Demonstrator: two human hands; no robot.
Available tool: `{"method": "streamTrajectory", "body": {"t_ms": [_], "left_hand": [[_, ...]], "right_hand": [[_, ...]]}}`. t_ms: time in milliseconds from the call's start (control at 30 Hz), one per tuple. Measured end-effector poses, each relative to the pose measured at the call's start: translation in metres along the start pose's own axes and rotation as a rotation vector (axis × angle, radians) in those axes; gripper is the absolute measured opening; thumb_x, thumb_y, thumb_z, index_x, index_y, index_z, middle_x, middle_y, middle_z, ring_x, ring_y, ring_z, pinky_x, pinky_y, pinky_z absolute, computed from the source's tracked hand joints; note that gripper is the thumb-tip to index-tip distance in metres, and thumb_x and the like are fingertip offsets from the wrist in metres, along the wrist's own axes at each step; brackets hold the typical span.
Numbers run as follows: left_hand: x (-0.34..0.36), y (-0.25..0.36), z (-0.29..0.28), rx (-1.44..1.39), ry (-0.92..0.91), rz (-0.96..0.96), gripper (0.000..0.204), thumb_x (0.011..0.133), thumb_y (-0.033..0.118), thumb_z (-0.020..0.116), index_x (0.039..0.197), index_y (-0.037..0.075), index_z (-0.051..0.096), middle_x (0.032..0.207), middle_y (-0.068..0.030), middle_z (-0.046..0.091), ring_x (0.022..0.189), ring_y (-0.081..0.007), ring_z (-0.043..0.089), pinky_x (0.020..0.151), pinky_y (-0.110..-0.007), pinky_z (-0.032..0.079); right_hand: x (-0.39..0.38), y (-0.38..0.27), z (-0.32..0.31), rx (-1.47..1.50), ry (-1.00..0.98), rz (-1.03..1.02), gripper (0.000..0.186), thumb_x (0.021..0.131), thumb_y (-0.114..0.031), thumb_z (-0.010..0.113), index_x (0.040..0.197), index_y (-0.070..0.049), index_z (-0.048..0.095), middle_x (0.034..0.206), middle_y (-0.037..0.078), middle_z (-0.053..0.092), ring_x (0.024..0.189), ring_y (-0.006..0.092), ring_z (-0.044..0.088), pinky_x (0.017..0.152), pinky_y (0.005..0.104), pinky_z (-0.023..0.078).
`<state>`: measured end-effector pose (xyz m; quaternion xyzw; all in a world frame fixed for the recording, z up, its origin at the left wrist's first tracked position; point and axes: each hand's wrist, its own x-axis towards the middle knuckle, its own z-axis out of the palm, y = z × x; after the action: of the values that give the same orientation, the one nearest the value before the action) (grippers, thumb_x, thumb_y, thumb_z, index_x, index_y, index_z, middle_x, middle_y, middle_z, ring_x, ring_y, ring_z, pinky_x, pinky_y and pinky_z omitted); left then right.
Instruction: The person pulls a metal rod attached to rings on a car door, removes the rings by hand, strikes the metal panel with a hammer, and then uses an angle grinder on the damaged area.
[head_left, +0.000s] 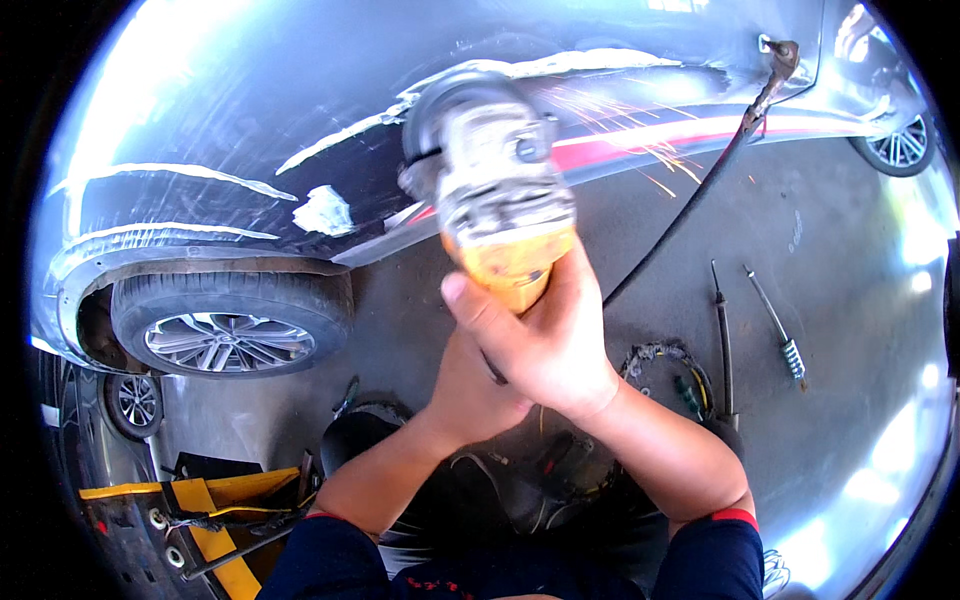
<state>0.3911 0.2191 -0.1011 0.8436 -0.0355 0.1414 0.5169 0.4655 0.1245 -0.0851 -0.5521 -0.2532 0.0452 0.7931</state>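
Note:
Both my hands grip an orange and silver angle grinder (508,210) in front of me. My right hand (560,345) wraps around its orange body, thumb on the left side. Lower down, my left hand (465,385) closes around the rear of the tool, its fingers partly hidden by the right hand. The grinder's blurred head is against the side of a dark car (340,75), and orange sparks (640,135) fly off to the right. White scraped streaks and a pale patch (325,211) mark the panel.
A dark cable (715,175) runs from a clamp on the car's side down to the floor. Two long rod tools (770,310) lie at the right. The car's wheel (230,330) is at left, and a yellow and black frame (210,520) stands at lower left.

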Motion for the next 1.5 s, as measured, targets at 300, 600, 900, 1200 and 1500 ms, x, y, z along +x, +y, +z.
{"method": "streamTrajectory", "body": {"t_ms": [300,600,900,1200,1500], "left_hand": [[-0.003,0.002,-0.005,0.002,-0.039,-0.045,0.059,0.082,0.018,0.08,0.134,0.002,0.056,0.129,-0.0177,0.066,0.119,-0.0349,0.065,0.101,-0.044,0.051],[-0.004,0.007,-0.008,-0.053,-0.118,-0.095,0.058,0.082,0.016,0.078,0.134,0.002,0.057,0.133,-0.0181,0.065,0.124,-0.0344,0.064,0.103,-0.043,0.05],[-0.005,0.004,-0.009,-0.077,-0.045,-0.101,0.063,0.082,0.019,0.077,0.138,0.002,0.054,0.132,-0.0178,0.065,0.125,-0.0352,0.063,0.105,-0.043,0.048],[0.003,-0.007,-0.008,-0.047,-0.13,-0.071,0.066,0.083,0.013,0.077,0.143,0.002,0.052,0.138,-0.0164,0.062,0.129,-0.036,0.061,0.107,-0.042,0.048],[0.003,-0.009,0.005,-0.132,-0.093,-0.072,0.066,0.082,0.017,0.081,0.141,0.003,0.054,0.137,-0.0163,0.062,0.127,-0.0337,0.062,0.107,-0.041,0.048]], "right_hand": [[-0.004,0.002,0.004,0.059,0.125,0.017,0.059,0.086,-0.026,0.085,0.123,0.004,0.05,0.106,0.02,0.074,0.098,0.0284,0.075,0.087,0.0397,0.059],[-0.003,-0.004,0.006,0.078,0.138,0.012,0.054,0.087,-0.022,0.085,0.121,0.003,0.051,0.105,0.019,0.074,0.096,0.0265,0.075,0.086,0.0379,0.058],[-0.001,-0.006,0.006,0.093,0.148,0.005,0.056,0.087,-0.021,0.085,0.124,0.003,0.051,0.107,0.016,0.073,0.099,0.0193,0.071,0.088,0.0349,0.057],[0.001,-0.011,0.003,0.094,0.11,0.031,0.056,0.088,-0.019,0.084,0.127,0.003,0.051,0.111,0.014,0.072,0.101,0.0166,0.068,0.09,0.0343,0.056],[-0.002,-0.008,-0.005,0.212,0.136,0.076,0.057,0.09,-0.021,0.084,0.129,0.004,0.05,0.116,0.015,0.07,0.106,0.0173,0.067,0.094,0.0331,0.054]]}}
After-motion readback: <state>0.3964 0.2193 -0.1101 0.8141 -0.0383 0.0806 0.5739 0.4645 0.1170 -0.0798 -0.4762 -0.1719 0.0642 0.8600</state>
